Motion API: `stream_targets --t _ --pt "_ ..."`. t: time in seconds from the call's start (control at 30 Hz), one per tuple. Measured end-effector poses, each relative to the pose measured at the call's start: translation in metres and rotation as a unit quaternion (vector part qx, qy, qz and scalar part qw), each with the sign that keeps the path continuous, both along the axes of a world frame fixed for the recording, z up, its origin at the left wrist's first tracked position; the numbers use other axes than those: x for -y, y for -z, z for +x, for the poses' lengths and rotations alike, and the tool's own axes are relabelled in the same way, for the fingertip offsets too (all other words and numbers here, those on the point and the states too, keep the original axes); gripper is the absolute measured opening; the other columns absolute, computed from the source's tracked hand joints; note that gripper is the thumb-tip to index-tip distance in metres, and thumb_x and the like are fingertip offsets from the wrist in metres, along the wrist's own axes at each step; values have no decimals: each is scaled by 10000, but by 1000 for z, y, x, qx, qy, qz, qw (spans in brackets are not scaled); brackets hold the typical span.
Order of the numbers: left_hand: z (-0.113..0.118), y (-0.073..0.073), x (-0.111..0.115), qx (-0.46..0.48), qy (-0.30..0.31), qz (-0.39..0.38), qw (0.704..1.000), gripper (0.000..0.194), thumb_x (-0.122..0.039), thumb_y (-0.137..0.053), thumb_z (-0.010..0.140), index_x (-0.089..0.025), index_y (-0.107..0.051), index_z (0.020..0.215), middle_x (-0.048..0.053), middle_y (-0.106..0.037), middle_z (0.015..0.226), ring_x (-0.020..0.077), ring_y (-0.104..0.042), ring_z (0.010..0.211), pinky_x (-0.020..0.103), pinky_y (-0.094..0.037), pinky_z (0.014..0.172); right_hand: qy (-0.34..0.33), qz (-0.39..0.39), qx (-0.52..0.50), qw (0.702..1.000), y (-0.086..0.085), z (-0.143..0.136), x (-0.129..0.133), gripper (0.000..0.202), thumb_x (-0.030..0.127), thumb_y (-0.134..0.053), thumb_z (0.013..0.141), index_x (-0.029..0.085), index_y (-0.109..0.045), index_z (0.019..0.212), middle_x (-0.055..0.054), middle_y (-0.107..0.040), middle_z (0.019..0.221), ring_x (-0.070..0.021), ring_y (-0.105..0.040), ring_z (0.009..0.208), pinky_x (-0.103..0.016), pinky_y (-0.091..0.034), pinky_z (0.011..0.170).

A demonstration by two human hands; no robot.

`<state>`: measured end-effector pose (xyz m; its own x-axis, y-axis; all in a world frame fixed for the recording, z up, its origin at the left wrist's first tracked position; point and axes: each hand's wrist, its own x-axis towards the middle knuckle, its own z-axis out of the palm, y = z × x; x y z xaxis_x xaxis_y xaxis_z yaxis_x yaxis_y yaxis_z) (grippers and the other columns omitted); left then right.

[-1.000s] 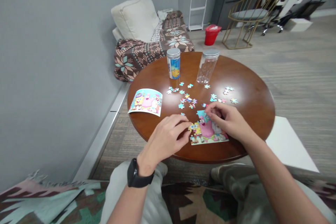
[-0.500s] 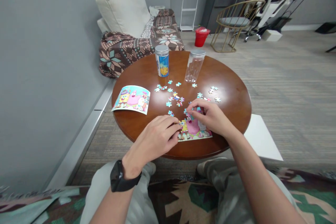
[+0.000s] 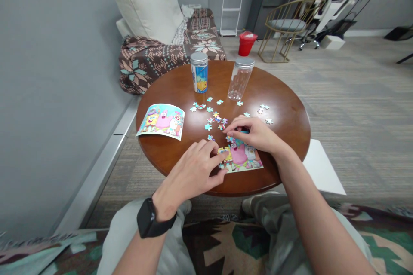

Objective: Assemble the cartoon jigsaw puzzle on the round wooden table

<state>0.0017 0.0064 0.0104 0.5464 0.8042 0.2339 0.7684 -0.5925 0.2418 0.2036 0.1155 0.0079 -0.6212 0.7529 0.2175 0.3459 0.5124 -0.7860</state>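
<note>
A partly joined cartoon jigsaw puzzle (image 3: pixel 239 157) lies near the front edge of the round table, its pink figure in the middle. My left hand (image 3: pixel 198 165), with a black watch at the wrist, rests at the puzzle's left side. Its index finger reaches onto the yellow part, thumb apart, nothing held. Over the upper edge, my right hand (image 3: pixel 253 133) has thumb and fingers pinched together; whatever is between the tips is hidden. Loose puzzle pieces (image 3: pixel 208 127) are scattered beyond the hands. To the left lies a curved picture sheet (image 3: pixel 163 121) with the same cartoon figures.
At the back of the wooden table (image 3: pixel 164 154) stand a labelled jar (image 3: pixel 199 75) and a clear jar (image 3: pixel 239 81), both with silver lids. Behind are a covered sofa (image 3: pixel 161 58), a red bin (image 3: pixel 247 44) and a gold chair (image 3: pixel 287 25). A person is at the far counter.
My right hand has shifted slightly left, its fingertips now just above the puzzle's upper edge. My left hand has spread its thumb and index finger, with the index farther onto the puzzle.
</note>
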Motion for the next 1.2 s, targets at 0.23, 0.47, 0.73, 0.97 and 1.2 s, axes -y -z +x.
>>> stream_targets --t 0.23,0.47,0.73,0.97,1.2 --pt "1 -2 1 -1 0 3 1000 212 -250 -555 890 -196 -644 1076 62 -560 965 205 -501 887 348 -441 772 -47 25 10 999 3 -1 -1 132 288 -631 861 235 -752 866 -29 -725 838 -170 -603 837 -327 -443 790" --pt "1 1 0 -5 0 0 1000 204 -264 -549 895 -193 -643 1061 60 -554 968 205 -493 887 349 -437 774 -74 64 14 995 5 1 -1 173 219 -571 873 229 -744 877 -30 -718 849 -168 -596 837 -330 -435 800" --pt "1 -1 0 -3 0 2 1000 211 -262 -553 891 -192 -649 1065 61 -555 963 205 -494 880 349 -439 768 -83 54 16 995 4 2 0 189 214 -572 866 246 -758 878 -22 -726 842 -165 -598 823 -337 -436 803" --pt "1 -1 0 -5 1 6 1000 215 -270 -546 898 -197 -641 1076 60 -553 978 202 -496 885 349 -440 776 -86 63 21 994 7 1 -1 157 258 -619 859 250 -774 887 -32 -722 852 -173 -586 839 -344 -437 804" --pt "1 1 -1 -5 4 11 1000 216 -275 -546 900 -196 -639 1079 59 -551 974 204 -494 886 353 -443 778 -69 66 44 994 10 0 -2 128 232 -695 793 254 -776 889 -29 -658 878 -181 -566 881 -348 -440 830"
